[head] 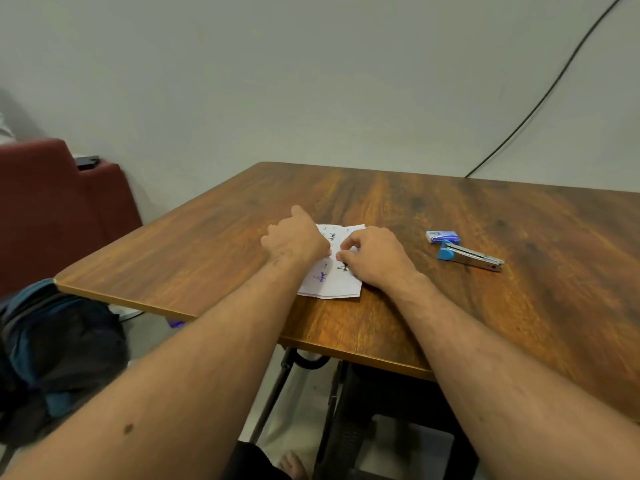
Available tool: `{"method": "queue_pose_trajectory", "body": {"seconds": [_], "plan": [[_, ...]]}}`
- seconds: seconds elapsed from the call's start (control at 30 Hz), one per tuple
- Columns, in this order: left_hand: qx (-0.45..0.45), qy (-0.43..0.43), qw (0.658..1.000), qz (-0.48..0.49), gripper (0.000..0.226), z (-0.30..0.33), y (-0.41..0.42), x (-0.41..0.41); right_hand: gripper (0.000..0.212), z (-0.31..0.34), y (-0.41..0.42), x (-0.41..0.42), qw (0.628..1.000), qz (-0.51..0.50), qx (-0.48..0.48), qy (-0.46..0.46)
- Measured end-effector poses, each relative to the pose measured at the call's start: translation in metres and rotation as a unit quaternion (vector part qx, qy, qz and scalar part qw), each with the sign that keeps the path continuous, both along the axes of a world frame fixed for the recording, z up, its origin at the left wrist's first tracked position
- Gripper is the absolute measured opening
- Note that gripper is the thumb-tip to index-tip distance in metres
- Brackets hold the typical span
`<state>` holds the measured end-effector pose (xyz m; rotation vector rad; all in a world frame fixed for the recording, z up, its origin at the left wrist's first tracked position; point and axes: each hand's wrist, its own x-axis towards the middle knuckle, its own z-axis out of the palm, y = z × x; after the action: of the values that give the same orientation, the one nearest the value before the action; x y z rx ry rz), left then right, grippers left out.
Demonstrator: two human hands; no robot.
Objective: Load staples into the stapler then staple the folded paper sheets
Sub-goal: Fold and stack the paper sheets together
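a plain home room: wooden folding table (450,216) against a bare wall (311,81), maroon sofa (52,209), backpack (52,358) on the floor.

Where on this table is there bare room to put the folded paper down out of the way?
Bare wood lies beyond the paper sheets toward the wall, and near the front edge right of the right hand. It is crowded by the staple box and stapler.

paper sheets (332,285) half hidden under hands, handwriting unreadable

Soft even light, slight blur, edges warped.
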<state>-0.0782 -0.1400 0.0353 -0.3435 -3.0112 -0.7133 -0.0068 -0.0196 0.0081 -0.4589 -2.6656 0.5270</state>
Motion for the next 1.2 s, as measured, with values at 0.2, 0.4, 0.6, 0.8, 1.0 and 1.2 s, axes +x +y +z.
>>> {"method": "queue_pose_trajectory", "body": {"seconds": [0.2,0.4,0.6,0.8,1.0,1.2], "plan": [[0.123,-0.008,0.992,0.02,0.048,0.007,0.006,-0.002,0.04,0.003,0.009,0.012,0.997,-0.026,-0.062,0.032],[0.403,-0.253,0.877,-0.065,0.026,0.023,-0.001,0.002,0.062,0.009,0.035,0.045,0.966,-0.07,-0.187,0.163],[0.555,-0.331,0.744,-0.171,0.022,0.015,0.029,0.03,0.028,0.014,0.087,0.096,0.862,0.003,-0.478,0.167],[0.53,-0.322,0.76,-0.196,0.022,-0.014,0.077,0.048,0.005,0.01,0.133,0.118,0.877,-0.064,-0.44,0.184],[0.497,-0.258,0.791,-0.245,0.014,-0.027,0.087,0.042,0.011,-0.003,0.151,0.126,0.816,-0.008,-0.53,0.231],[0.518,-0.249,0.778,-0.254,0.022,-0.031,0.084,0.04,0.017,-0.005,0.151,0.125,0.815,0.025,-0.527,0.24]]}}
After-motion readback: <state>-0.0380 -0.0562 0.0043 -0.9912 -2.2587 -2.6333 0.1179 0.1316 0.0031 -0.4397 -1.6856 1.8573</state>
